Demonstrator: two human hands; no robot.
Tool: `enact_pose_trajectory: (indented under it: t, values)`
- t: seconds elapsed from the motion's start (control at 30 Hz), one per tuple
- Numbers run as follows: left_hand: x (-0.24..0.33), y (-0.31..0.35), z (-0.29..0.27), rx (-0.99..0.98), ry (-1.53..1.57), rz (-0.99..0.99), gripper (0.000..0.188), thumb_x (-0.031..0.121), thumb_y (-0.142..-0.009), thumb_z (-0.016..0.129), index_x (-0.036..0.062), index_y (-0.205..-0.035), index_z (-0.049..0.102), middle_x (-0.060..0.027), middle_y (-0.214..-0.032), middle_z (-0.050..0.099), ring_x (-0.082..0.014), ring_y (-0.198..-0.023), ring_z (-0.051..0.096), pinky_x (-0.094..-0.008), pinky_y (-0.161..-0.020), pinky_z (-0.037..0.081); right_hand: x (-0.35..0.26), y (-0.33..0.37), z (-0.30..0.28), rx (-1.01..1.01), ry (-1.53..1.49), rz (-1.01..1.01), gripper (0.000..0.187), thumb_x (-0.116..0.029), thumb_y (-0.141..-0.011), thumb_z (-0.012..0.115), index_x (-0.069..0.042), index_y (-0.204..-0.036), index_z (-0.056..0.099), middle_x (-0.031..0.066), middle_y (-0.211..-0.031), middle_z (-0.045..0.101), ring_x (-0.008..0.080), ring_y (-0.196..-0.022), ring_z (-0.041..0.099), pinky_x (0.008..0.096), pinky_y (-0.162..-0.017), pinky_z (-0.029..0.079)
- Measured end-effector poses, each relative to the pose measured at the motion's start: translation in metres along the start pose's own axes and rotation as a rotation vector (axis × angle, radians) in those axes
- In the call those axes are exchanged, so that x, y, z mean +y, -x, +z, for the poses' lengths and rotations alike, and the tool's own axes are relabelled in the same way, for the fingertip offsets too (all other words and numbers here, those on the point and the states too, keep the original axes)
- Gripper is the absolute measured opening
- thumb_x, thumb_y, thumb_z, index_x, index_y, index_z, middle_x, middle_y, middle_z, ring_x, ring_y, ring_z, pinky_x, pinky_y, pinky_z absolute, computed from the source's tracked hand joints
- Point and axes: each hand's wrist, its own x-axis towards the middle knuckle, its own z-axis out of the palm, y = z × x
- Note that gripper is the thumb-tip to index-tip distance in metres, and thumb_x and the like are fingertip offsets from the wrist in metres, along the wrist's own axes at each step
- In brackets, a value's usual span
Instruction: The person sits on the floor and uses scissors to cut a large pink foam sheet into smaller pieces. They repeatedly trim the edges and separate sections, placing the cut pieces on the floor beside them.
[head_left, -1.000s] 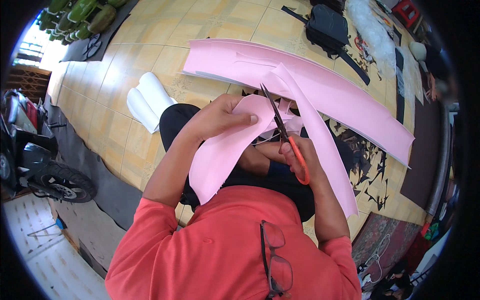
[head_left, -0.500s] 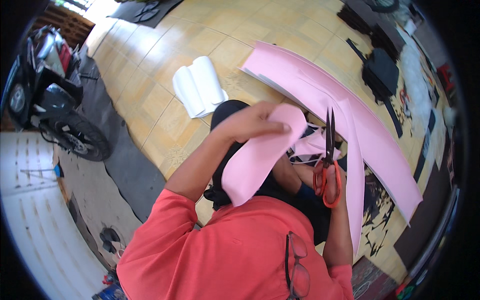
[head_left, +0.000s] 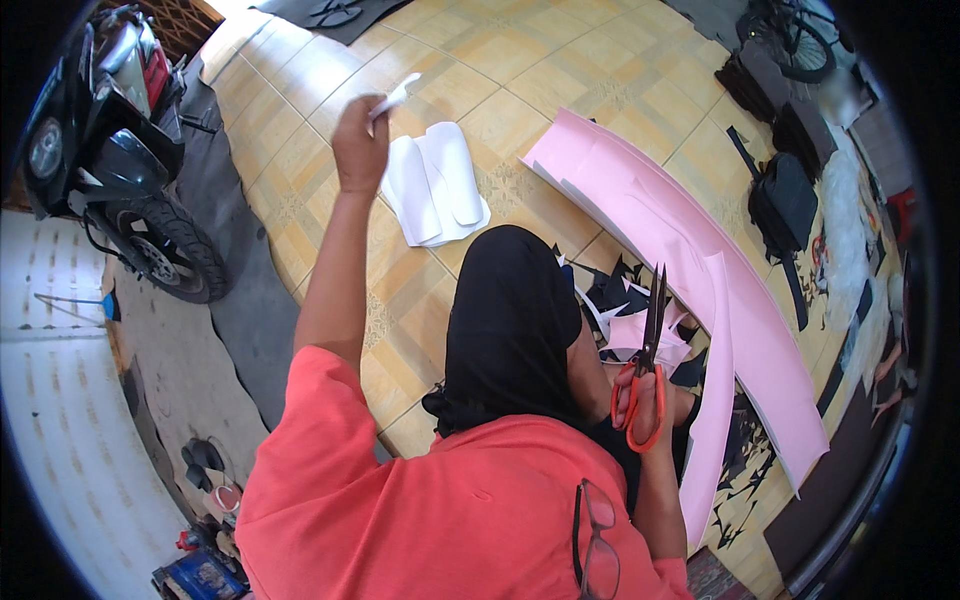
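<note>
In the head view, your left hand [head_left: 360, 148] held a thin pale piece [head_left: 402, 92], nearly edge-on, near the stacked white pieces [head_left: 432, 190] on the tiled floor [head_left: 540, 60]. Your right hand [head_left: 648, 398] gripped the orange-handled scissors [head_left: 653, 328]. The pale piece looked light, flexible and easily creased; its edge seemed the best hold.

We can read no text, label, brand, number or sign in this view. On the blue item [head_left: 203, 578] at the lower left, we see paler patches, too small and blurred for us to tell whether they are print. On the shirt [head_left: 400, 510], we note one small curved mark, which we cannot resolve as a letter or sign.
</note>
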Motion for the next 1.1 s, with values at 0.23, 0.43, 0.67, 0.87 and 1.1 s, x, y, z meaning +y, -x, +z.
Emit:
enact_pose_trajectory:
  t: [0.23,0.43,0.67,0.87,1.1]
  values:
    - [-0.059,0.168,0.032,-0.477,-0.097,-0.208,0.023,0.001,-0.080,0.061,0.0023,-0.103,0.059,-0.0193,-0.110,0.062,-0.0383,-0.103,0.059,-0.0443,-0.088,0.049,0.010,0.012,0.002,0.066,-0.006,-0.025,0.054,-0.049,-0.101,0.035,0.002,-0.096,0.050,0.0049,-0.054,0.046,0.0131,-0.038,0.047,0.0245,-0.035,0.040]
    - [-0.033,0.166,0.025,-0.838,-0.135,-0.233,0.044,0.025,-0.076,0.076,-0.0006,-0.108,0.060,-0.0211,-0.112,0.062,-0.0377,-0.107,0.058,-0.0435,-0.091,0.047,0.013,0.021,0.005,0.032,-0.166,0.027,0.045,-0.044,-0.101,0.041,0.000,-0.097,0.053,0.0030,-0.063,0.049,0.0107,-0.045,0.048,0.0233,-0.039,0.038]
    - [0.063,0.106,0.046,-0.419,0.182,-0.219,0.030,0.010,-0.088,0.065,-0.0026,-0.115,0.059,-0.0168,-0.104,0.066,-0.0256,-0.095,0.065,-0.0354,-0.082,0.051,-0.029,0.041,0.012,0.138,-0.132,-0.037,0.040,-0.038,-0.099,0.048,0.000,-0.095,0.060,0.0008,-0.062,0.051,0.0078,-0.047,0.050,0.0216,-0.042,0.040]
    - [0.253,0.137,0.065,-0.772,0.568,-0.107,0.015,0.015,-0.093,0.060,0.0004,-0.093,0.063,-0.0090,-0.078,0.066,-0.0189,-0.071,0.063,-0.0311,-0.067,0.049,-0.034,0.078,0.001,0.169,-0.129,-0.137,0.037,-0.038,-0.099,0.045,-0.003,-0.093,0.055,0.0013,-0.065,0.050,0.0069,-0.050,0.048,0.0207,-0.047,0.038]
    - [0.359,0.259,0.121,-2.230,1.491,-0.948,0.077,0.068,-0.088,0.045,0.0013,-0.126,0.049,-0.0166,-0.109,0.063,-0.0247,-0.091,0.066,-0.0353,-0.072,0.056,-0.019,0.110,-0.014,0.306,-0.023,-0.285,0.023,-0.024,-0.097,0.052,-0.003,-0.092,0.058,0.0023,-0.071,0.055,0.0086,-0.057,0.053,0.0234,-0.056,0.044]
